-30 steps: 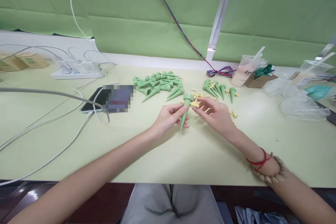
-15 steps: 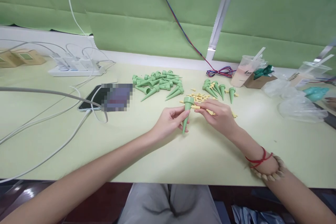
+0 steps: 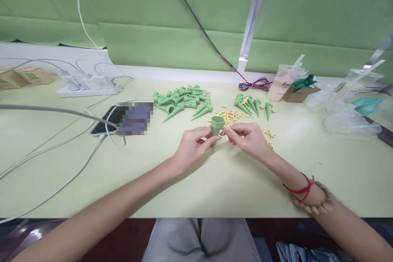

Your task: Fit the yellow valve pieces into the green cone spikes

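My left hand (image 3: 193, 147) is closed round a green plastic watering spike (image 3: 217, 123), its threaded open mouth up and its point down. Against the spike's right side, my right hand (image 3: 249, 139) pinches a small yellow plastic piece (image 3: 223, 132), mostly covered by the fingertips. Behind the hands lies a scattered heap of yellow pieces (image 3: 229, 116); more yellow pieces (image 3: 268, 133) lie to the right, partly behind my right hand. A pile of green spikes (image 3: 184, 100) is at the back left. Several other spikes (image 3: 250, 103) lie back right, some with yellow pieces at their sides.
On the left are a phone (image 3: 107, 120) with a cable, a power strip (image 3: 89, 89) and loose cords. Plastic cups (image 3: 281, 84), a small cardboard box (image 3: 299, 93) and clear plastic bags (image 3: 350, 125) stand or lie at the right. A coiled red-blue wire (image 3: 254, 84) rests by the wall.
The spike has tilted so its open mouth now faces me. My right fingers have moved in closer to its side, covering more of the yellow piece. The view has shifted slightly.
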`<state>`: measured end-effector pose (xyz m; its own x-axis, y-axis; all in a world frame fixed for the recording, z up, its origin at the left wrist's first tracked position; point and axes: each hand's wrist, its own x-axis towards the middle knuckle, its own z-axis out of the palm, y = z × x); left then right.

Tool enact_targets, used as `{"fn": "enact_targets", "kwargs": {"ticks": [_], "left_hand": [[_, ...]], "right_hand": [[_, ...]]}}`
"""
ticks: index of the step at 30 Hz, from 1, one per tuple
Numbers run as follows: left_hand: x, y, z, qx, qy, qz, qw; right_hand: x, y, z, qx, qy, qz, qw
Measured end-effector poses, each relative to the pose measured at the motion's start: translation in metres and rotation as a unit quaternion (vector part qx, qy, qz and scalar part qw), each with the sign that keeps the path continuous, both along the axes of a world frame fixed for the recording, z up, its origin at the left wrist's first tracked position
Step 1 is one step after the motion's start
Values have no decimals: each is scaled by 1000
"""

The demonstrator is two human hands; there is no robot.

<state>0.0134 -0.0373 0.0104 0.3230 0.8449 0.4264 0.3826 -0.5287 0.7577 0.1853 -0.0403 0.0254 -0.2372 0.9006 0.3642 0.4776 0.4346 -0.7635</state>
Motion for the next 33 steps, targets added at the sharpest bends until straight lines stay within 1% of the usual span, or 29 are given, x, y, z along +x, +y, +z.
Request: {"fn": "enact_targets", "kwargs": {"ticks": [3,4,6,8,10,12,13,15,19,23,26,29,31,33], "left_hand": [[0,0,-1,33,24,12,999],[0,0,-2,30,23,14,999],[1,1,-3,-7,2,10,1000],[3,1,-2,-77,-44,-4,996],[4,1,0,-148,-98,-20,984],[5,1,3,-187,-136,-26,973],[5,1,4,-195,-145,-25,970],[5,1,5,-196,-150,-21,969],[4,1,4,-201,-149,-31,968],[5,-2,3,-206,-142,-35,967],[5,-3,4,-204,-147,-35,967],[5,-2,4,-204,-150,-35,967],[4,-2,4,-207,-154,-41,965],[4,0,3,-220,-163,-55,960]], "right_hand": [[1,0,1,-59,25,18,998],[0,0,1,-72,33,22,997],[0,1,-1,-84,45,20,995],[-1,3,-4,-73,49,11,996],[-2,6,-7,-31,42,-7,999],[-2,9,-9,12,42,-30,999],[-2,10,-9,21,47,-39,998],[-1,12,-10,3,71,-37,997],[-1,12,-10,-72,132,0,989],[-1,12,-14,-100,162,4,982],[0,12,-16,-100,164,4,981],[-1,11,-16,-85,160,-6,983],[-2,10,-15,-63,148,-13,987],[0,10,-15,-20,118,-18,993]]}}
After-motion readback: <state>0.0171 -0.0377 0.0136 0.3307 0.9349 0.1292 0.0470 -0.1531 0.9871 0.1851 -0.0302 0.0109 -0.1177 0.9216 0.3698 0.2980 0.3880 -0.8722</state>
